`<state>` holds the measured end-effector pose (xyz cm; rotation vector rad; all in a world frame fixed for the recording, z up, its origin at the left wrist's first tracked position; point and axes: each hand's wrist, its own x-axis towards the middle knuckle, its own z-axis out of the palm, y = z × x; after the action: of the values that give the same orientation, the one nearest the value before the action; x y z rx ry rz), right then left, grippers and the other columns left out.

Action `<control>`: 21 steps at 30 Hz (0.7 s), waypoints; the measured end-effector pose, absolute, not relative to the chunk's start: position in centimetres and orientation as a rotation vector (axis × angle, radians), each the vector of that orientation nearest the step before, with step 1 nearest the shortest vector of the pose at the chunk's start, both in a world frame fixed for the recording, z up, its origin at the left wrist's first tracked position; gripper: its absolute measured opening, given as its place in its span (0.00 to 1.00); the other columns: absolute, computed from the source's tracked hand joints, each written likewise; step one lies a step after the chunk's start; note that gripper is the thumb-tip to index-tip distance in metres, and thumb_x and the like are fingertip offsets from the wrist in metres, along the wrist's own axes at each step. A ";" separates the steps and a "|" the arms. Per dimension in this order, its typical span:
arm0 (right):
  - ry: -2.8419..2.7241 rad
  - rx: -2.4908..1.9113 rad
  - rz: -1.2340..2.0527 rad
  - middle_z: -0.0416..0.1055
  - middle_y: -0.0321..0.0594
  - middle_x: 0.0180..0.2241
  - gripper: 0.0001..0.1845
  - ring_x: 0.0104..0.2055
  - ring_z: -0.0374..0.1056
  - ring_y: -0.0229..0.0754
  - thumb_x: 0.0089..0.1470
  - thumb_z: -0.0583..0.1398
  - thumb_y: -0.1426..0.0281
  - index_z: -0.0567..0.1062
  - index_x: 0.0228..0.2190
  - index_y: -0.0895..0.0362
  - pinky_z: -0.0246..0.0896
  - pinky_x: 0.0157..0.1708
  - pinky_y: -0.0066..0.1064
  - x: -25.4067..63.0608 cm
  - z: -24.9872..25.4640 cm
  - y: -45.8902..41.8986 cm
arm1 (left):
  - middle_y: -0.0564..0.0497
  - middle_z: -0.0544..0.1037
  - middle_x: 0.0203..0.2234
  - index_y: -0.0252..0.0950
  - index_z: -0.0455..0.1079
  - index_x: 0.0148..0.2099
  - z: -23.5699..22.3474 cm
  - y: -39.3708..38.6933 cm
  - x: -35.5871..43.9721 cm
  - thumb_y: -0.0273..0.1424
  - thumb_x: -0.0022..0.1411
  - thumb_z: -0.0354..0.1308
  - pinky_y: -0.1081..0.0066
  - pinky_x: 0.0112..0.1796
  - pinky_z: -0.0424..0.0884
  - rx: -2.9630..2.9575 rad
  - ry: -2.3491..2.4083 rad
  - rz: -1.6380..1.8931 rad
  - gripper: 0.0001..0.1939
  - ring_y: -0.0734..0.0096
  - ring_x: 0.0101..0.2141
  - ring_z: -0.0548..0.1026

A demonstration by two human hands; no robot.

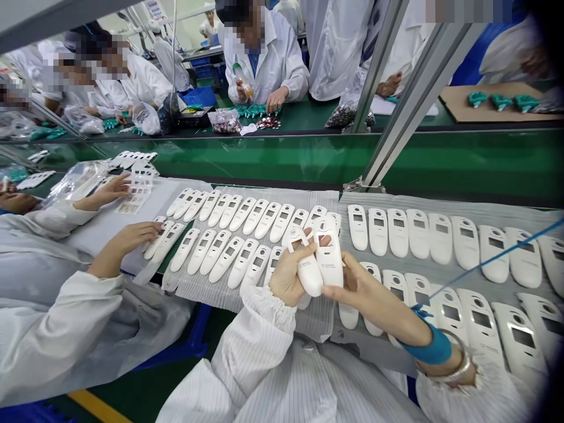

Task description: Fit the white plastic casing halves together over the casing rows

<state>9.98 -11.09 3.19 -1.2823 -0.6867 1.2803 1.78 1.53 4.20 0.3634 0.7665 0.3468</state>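
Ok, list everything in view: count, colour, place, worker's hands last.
Mats: two, pale, centre and right
Held casings: two, white, centre
Lying casings: dozens, white, mats and left
Patterned sheet: one, whitish, by neighbour's hand
Bags: several, clear, left and far side
Small pieces: many, green, far side
Cardboard: one, brown, far right
Co-workers: several, white-coated, left and across
Metal bars: several, grey, upper half
Wristband: one, blue, lower right
Cord: one, blue, right
Bracelet: one, silver, beside wristband
Left hand: one, bare, holding casing
Right hand: one, bare, holding casing

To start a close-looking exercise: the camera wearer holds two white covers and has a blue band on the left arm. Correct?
No: the head view shows the blue band on the right arm; two white covers are indeed held.
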 end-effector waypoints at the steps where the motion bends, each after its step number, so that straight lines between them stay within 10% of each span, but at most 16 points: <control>1: -0.683 -1.286 1.288 0.61 0.42 0.58 0.30 0.56 0.62 0.48 0.58 0.62 0.58 0.59 0.57 0.50 0.64 0.53 0.38 10.2 3.2 -11.2 | 0.44 0.79 0.41 0.33 0.63 0.57 4.3 1.6 1.7 0.18 0.58 0.58 0.64 0.48 0.73 0.370 0.746 0.323 0.25 0.63 0.45 0.77; 21: -0.445 -1.365 1.239 0.74 0.45 0.41 0.27 0.45 0.70 0.51 0.58 0.57 0.47 0.76 0.45 0.55 0.69 0.44 0.40 10.7 3.7 -11.9 | 0.38 0.77 0.47 0.31 0.65 0.59 6.9 1.9 0.2 0.44 0.67 0.43 0.55 0.53 0.67 0.443 0.481 0.193 0.28 0.51 0.51 0.72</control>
<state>10.73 -11.91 3.68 -1.3651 -0.4448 1.2388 0.18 1.88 6.86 0.4428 0.4813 0.1927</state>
